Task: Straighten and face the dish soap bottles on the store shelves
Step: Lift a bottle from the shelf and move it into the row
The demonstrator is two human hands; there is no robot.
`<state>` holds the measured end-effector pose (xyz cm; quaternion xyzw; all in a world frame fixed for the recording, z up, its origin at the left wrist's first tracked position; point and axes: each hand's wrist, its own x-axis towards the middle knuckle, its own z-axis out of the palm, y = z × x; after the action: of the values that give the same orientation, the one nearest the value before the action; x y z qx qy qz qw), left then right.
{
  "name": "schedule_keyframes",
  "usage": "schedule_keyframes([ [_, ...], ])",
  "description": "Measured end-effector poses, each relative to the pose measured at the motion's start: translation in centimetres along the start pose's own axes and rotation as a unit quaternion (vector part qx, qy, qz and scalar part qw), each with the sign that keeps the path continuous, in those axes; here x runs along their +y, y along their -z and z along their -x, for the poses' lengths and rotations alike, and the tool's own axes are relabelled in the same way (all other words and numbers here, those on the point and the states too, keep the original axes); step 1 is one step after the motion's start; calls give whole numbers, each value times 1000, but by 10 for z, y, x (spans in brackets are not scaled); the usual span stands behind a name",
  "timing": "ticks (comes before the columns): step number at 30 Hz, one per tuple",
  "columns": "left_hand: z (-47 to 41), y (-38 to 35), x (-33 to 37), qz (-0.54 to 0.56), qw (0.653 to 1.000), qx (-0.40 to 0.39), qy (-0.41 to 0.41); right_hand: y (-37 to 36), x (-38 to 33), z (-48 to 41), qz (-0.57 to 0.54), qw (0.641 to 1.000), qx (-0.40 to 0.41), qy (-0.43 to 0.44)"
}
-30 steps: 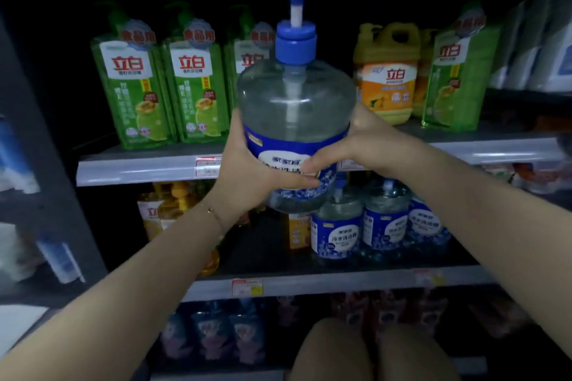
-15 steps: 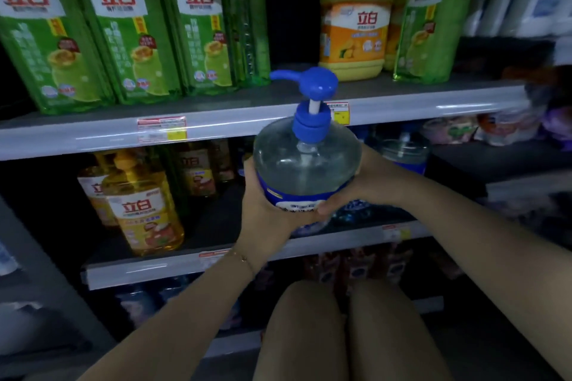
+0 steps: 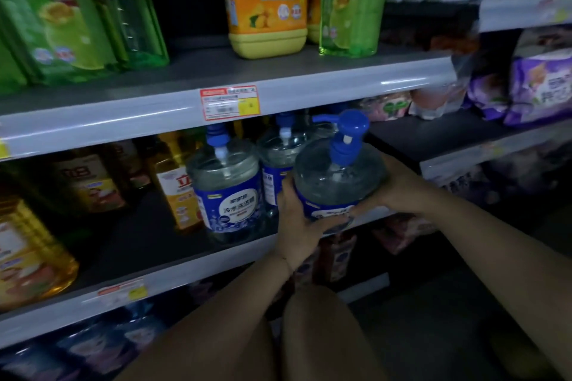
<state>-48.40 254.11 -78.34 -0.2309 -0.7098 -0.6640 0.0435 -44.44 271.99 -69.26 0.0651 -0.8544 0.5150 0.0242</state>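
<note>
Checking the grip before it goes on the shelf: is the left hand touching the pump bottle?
Touching. The head view shows the left hand curled round the lower side of the pump bottle, with no gap between them.

Your pump bottle (image 3: 334, 182) is clear, glossy plastic with a smooth blue plastic pump head (image 3: 348, 133); the shelf (image 3: 148, 244) looks matt dark grey, its edge strip (image 3: 192, 271) glossy.

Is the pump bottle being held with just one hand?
No, the left hand and the right hand each grip a side of the pump bottle.
</note>
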Motion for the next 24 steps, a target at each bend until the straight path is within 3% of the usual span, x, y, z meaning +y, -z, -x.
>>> schedule_keyframes([
  [4,-21,-33,-6,22,1000,-11,-3,27,21,-6,25,999,40,-3],
  [10,-35,-59,-18,49,999,-19,-1,52,36,-13,22,999,36,-15],
  [24,-61,-65,-22,83,995,-47,23,68,49,-32,1,999,42,-9],
])
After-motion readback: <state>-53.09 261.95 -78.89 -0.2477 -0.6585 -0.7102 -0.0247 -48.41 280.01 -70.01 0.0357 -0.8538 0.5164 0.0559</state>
